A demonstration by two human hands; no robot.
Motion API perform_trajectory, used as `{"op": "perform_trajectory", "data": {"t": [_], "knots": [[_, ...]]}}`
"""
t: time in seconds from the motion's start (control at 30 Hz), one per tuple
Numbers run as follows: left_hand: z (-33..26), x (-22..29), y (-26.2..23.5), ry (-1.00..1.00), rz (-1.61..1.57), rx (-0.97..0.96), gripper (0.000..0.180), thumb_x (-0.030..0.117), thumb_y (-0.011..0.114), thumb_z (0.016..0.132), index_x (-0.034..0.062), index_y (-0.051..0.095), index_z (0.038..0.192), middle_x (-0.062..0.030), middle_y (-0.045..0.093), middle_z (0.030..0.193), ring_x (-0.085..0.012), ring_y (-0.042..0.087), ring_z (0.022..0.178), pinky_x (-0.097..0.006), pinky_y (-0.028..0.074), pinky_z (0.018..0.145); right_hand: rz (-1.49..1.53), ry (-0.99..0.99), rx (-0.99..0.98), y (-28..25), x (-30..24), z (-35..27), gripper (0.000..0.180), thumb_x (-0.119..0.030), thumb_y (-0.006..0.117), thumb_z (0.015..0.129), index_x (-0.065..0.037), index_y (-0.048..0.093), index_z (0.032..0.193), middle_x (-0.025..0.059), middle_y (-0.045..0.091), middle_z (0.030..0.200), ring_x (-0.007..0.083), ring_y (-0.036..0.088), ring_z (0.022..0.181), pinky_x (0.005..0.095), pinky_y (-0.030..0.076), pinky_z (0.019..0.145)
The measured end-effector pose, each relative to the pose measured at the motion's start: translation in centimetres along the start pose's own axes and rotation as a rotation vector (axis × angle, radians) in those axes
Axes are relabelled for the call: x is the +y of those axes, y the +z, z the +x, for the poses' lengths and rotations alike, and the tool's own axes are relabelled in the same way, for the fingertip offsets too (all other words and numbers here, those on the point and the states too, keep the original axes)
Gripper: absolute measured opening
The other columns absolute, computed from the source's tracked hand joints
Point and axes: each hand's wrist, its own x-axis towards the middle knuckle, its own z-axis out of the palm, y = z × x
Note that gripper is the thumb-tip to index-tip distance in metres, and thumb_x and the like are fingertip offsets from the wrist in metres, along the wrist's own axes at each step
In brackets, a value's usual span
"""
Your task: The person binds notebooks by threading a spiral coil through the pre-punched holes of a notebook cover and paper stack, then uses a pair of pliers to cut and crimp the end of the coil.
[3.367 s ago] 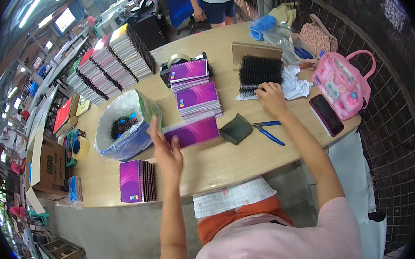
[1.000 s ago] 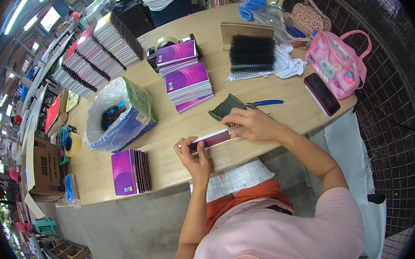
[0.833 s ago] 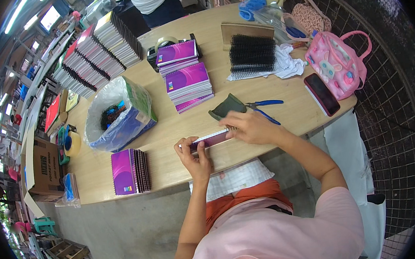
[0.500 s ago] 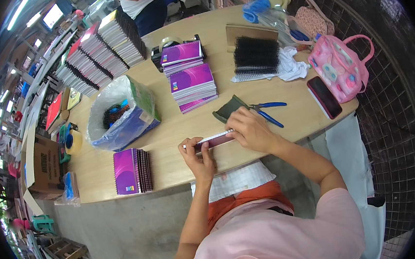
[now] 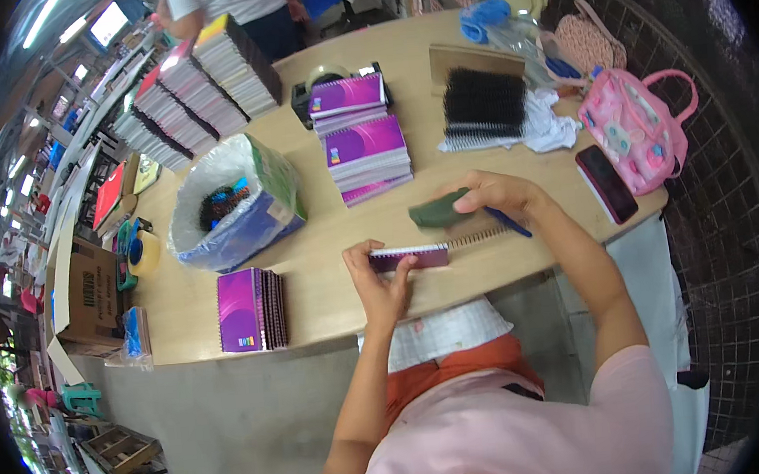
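My left hand point(image 5: 382, 292) is closed on a small purple notebook point(image 5: 426, 258), held with its edge up. A thin wire-like spiral coil point(image 5: 482, 236) sticks out from the notebook's right end. Just beyond, my right hand point(image 5: 503, 193) grips a dark green folded piece point(image 5: 436, 213), cloth-like or rubbery, slightly blurred. Behind the coil lie blue-handled pliers point(image 5: 510, 222), partly hidden by my right hand. Spiral-bound purple notebooks point(image 5: 238, 312) stand together left of my left hand, and a pile of purple notebooks point(image 5: 363, 142) lies farther back.
A plastic-lined bin point(image 5: 237, 235) with coil scraps stands at left. Black spiral coils point(image 5: 483, 100) lie on white cloth at the back right, near a phone point(image 5: 607, 185) and pink bag point(image 5: 634, 132). Tall notebook stacks point(image 5: 199, 91) and a tape dispenser point(image 5: 299, 101) stand behind; another person point(image 5: 232, 8) is beyond.
My right hand has left the notebook's edge and picked up the green piece from the table. The coil now shows protruding from the notebook. The view has shifted slightly.
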Motion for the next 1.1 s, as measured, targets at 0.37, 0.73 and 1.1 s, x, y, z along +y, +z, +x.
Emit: {"op": "perform_trajectory", "data": {"t": [0.37, 0.73, 1.1], "knots": [[0.2, -0.8, 1.4, -0.072, -0.134, -0.079, 0.054, 0.02, 0.089, 0.068, 0.0028, 0.049, 0.1, -0.0104, 0.043, 0.097, -0.0264, 0.044, 0.091, -0.036, 0.04, 0.083, 0.011, -0.055, 0.033, 0.0, 1.8, -2.4, 0.056, -0.042, 0.063, 0.091, 0.001, 0.063, 0.126, 0.0123, 0.069, 0.119, 0.0195, 0.064, 0.107, 0.0313, 0.046, 0.095], [0.3, -0.7, 1.5, 0.022, -0.066, -0.123, 0.052, 0.009, 0.084, 0.077, 0.0075, 0.042, 0.107, -0.002, 0.04, 0.096, -0.0124, 0.043, 0.083, -0.026, 0.041, 0.077, -0.387, -0.049, 0.226, 1.0, 3.2, -2.3, 0.052, -0.038, 0.065, 0.091, 0.001, 0.063, 0.126, 0.0145, 0.068, 0.119, 0.0219, 0.062, 0.111, 0.0313, 0.045, 0.098], [-0.3, -0.6, 2.7, -0.029, -0.149, -0.182, 0.053, 0.003, 0.083, 0.075, 0.008, 0.041, 0.107, -0.0007, 0.04, 0.095, -0.0111, 0.044, 0.084, -0.026, 0.041, 0.077, -0.533, -0.02, 0.181, 1.6, 2.4, -2.1, 0.05, -0.034, 0.068, 0.09, 0.001, 0.064, 0.126, 0.0169, 0.067, 0.121, 0.0218, 0.063, 0.111, 0.0324, 0.047, 0.097]]}}
